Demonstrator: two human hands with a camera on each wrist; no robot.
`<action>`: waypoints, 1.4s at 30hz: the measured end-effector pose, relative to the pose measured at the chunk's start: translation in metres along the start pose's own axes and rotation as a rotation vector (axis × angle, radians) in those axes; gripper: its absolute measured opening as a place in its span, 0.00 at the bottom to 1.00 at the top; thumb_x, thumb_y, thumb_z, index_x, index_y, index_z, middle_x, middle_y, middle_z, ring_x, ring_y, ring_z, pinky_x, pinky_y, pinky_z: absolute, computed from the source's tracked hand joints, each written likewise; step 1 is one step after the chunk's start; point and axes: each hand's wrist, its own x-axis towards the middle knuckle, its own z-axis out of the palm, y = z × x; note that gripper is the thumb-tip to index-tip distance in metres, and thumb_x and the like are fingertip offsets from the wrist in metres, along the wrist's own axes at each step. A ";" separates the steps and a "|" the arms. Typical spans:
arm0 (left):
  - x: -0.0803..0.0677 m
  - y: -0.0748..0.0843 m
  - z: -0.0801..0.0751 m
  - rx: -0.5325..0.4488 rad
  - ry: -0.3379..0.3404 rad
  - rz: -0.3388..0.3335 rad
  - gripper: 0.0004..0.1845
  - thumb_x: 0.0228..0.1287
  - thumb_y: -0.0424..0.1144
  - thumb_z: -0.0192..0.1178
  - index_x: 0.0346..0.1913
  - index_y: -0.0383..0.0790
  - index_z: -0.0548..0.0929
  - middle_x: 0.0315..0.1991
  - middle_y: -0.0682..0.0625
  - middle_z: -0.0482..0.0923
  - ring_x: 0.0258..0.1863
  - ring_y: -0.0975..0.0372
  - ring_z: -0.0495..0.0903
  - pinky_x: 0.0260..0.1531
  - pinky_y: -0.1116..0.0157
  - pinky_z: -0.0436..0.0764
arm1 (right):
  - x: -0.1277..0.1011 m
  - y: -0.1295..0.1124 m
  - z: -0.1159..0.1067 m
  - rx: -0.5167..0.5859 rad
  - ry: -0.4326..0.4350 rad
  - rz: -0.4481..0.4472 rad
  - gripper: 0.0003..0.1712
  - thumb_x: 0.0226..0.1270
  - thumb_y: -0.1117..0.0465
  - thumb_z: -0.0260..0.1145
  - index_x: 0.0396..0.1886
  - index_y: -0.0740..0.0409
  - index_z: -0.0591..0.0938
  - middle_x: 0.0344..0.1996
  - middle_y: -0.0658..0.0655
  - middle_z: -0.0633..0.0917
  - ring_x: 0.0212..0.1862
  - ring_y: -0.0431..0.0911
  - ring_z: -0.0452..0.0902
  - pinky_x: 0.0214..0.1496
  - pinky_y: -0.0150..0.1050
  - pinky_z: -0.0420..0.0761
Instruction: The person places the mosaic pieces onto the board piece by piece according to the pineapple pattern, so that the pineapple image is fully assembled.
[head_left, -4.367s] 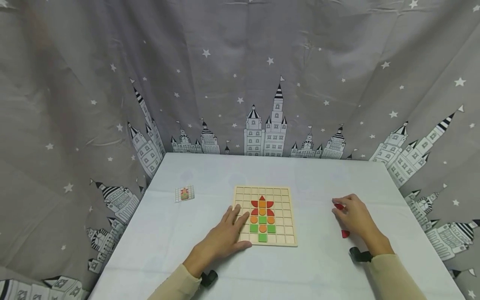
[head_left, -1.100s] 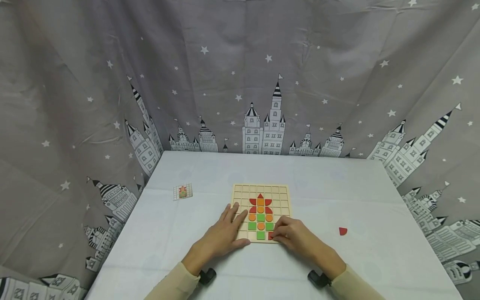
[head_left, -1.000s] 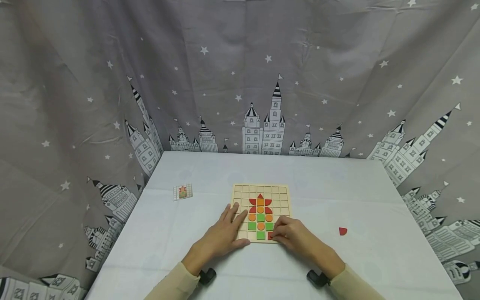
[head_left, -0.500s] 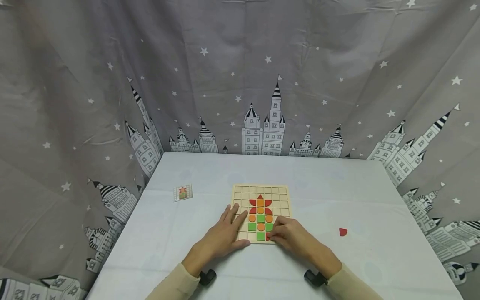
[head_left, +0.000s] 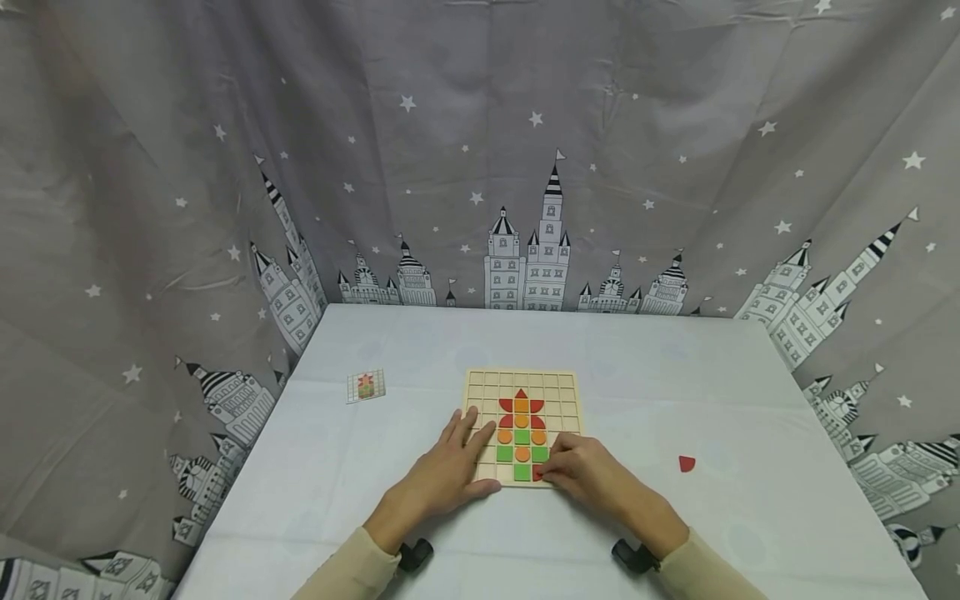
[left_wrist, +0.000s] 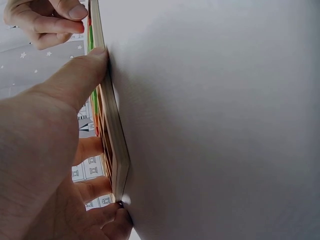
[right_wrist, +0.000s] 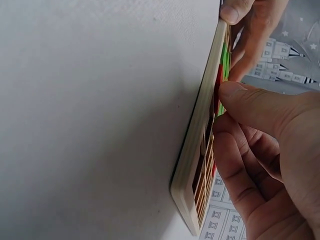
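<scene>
A wooden grid board [head_left: 561, 390] lies on the white table, bearing a figure of red, orange and green pieces. My left hand [head_left: 442, 475] rests on the board's left side with fingers spread. In the left wrist view its thumb [left_wrist: 82, 75] touches the front edge. My right hand [head_left: 588, 471] pinches a red piece [head_left: 536, 472] at the board's front row, right beside a green square [head_left: 522, 472]. The right wrist view has the thumb against this red piece [right_wrist: 218, 87], low over the grid; part of it is hidden by the fingers.
One loose red quarter-circle piece [head_left: 687, 463] lies on the table right of the board. A small card [head_left: 366, 386] with a printed grid figure lies at the back left. Behind the table [head_left: 420, 342] hangs a grey curtain [head_left: 450, 75] with castles and stars.
From the loose red pieces at the right, my right hand has come to the board's front row with one of them, then shifted it slightly there. My left hand has stayed on the board.
</scene>
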 end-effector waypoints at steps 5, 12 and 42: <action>0.000 0.001 -0.001 -0.006 -0.004 -0.001 0.52 0.78 0.63 0.76 0.93 0.42 0.67 0.95 0.30 0.55 0.94 0.29 0.55 0.76 0.32 0.83 | -0.006 0.001 -0.008 -0.001 0.030 0.044 0.07 0.70 0.66 0.87 0.45 0.54 1.01 0.40 0.46 0.90 0.41 0.30 0.80 0.43 0.26 0.88; -0.001 0.001 -0.001 -0.021 -0.003 -0.003 0.52 0.78 0.62 0.76 0.93 0.41 0.67 0.95 0.30 0.54 0.95 0.30 0.54 0.76 0.31 0.83 | -0.019 0.010 -0.026 -0.049 0.120 0.093 0.09 0.66 0.69 0.89 0.43 0.57 1.00 0.40 0.48 0.91 0.40 0.34 0.84 0.43 0.31 0.90; -0.001 0.002 -0.001 -0.009 -0.006 0.000 0.52 0.78 0.62 0.76 0.93 0.41 0.67 0.95 0.29 0.54 0.94 0.29 0.54 0.75 0.31 0.83 | -0.128 0.084 -0.110 -0.113 -0.013 0.598 0.28 0.62 0.54 0.93 0.61 0.50 0.96 0.51 0.53 0.88 0.47 0.42 0.81 0.44 0.36 0.81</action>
